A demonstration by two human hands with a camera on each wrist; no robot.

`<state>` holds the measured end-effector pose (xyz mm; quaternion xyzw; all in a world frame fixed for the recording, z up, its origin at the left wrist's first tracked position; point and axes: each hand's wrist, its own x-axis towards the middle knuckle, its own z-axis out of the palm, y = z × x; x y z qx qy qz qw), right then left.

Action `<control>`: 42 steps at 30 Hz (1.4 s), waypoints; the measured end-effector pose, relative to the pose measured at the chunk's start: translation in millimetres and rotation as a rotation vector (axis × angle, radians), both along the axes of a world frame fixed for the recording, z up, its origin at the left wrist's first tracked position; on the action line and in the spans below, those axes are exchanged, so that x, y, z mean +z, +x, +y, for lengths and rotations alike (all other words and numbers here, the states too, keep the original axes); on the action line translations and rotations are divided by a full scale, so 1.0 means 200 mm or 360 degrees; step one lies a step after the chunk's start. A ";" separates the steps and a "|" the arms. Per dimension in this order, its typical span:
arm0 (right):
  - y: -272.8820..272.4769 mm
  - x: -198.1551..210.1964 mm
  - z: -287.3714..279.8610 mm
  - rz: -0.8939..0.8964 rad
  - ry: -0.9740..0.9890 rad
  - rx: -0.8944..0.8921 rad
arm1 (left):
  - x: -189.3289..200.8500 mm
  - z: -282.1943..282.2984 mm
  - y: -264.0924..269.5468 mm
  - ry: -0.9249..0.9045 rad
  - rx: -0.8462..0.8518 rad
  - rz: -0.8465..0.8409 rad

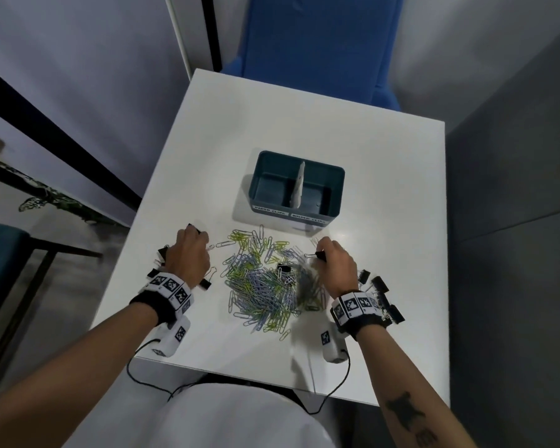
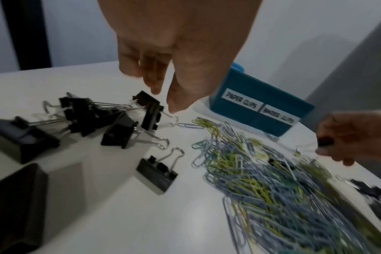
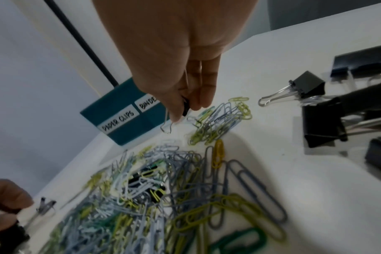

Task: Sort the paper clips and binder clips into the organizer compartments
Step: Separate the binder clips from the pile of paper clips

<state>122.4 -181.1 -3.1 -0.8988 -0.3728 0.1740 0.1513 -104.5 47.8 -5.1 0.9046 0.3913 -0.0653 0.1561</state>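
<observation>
— Presently a small black binder clip (image 3: 185,107) is being pinched between the thumb and fingers (image 3: 207,92) of the right hand (image 1: 335,265), with its wire handle hanging below the pinch. How is it being judged to handle?

— It is being judged light and stiff: a springy steel body, slick wire loops. The black body is being considered the surer place to take hold, since a loop can swivel. The paper clips (image 1: 265,282), heaped just inward of that pinch, are being judged lighter still and liable to tangle, so several may be dragged up together.

— And the other hand?

— The left hand (image 1: 189,258) is being held palm down, fingers pointing at the table (image 1: 385,189). Its thumb tip (image 2: 174,106) is being pressed toward the wire handle of a standing binder clip (image 2: 151,115), but whether that clip is being pinched or only touched cannot be told. More binder clips (image 2: 87,111) are lying outward of it, toward the table's left edge.

— Where is the organizer being kept, relative to the pinch?

— The organizer (image 1: 337,176) is being kept just ahead of the right fingertips and slightly inward. Both compartments are being shown without clips, and the one labelled for binder clips lies nearer the pinch. Further binder clips (image 1: 380,286) are lying behind and outward of the right hand, by its wrist.
</observation>
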 end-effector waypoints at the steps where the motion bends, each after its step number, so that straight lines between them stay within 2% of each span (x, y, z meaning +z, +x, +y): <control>1: 0.01 0.00 -0.03 0.0009 0.0059 -0.0062 | 0.01 -0.03 0.02 0.0042 -0.0072 -0.0010; 4: 0.03 0.01 -0.16 0.0034 0.0122 -0.0249 | 0.03 -0.16 0.13 0.0000 -0.0335 -0.0025; 9: 0.10 0.01 -0.36 0.0123 -0.0170 -0.0514 | 0.01 -0.40 0.28 -0.0232 -0.0829 -0.0142; 13: 0.13 0.00 -0.44 0.0121 -0.0335 -0.0511 | -0.01 -0.52 0.30 -0.0111 -0.1044 -0.0112; 17: 0.11 0.00 -0.44 0.0064 -0.0343 -0.0526 | -0.06 -0.49 0.24 -0.0007 -0.0854 0.0011; 20: 0.04 0.02 -0.38 -0.0022 -0.0205 -0.0493 | -0.08 -0.46 0.23 0.0057 -0.0741 0.0022; 22: -0.04 0.03 -0.29 0.0016 -0.0112 -0.0326 | -0.08 -0.47 0.26 0.0065 -0.0735 -0.0028; 24: -0.13 0.01 -0.18 0.0120 -0.0025 -0.0039 | -0.09 -0.48 0.30 0.0038 -0.0755 -0.0070; 26: -0.20 -0.01 -0.09 0.0148 -0.0033 0.0257 | -0.09 -0.50 0.34 0.0000 -0.0715 -0.0045; 28: -0.24 -0.04 -0.03 0.0151 -0.0105 0.0394 | -0.09 -0.51 0.37 -0.0012 -0.0608 0.0020; 31: -0.24 -0.07 0.01 0.0183 -0.0183 0.0311 | -0.08 -0.53 0.42 -0.0038 -0.0479 0.0092; 37: -0.26 -0.14 -0.05 0.0209 -0.0001 0.0108 | -0.12 -0.54 0.52 -0.0111 -0.0313 0.0159; 40: -0.31 -0.14 -0.07 0.0180 0.0018 0.0039 | -0.12 -0.54 0.56 -0.0213 -0.0153 0.0150; 42: -0.32 -0.15 -0.09 0.0162 0.0000 0.0023 | -0.11 -0.53 0.59 -0.0261 -0.0157 0.0153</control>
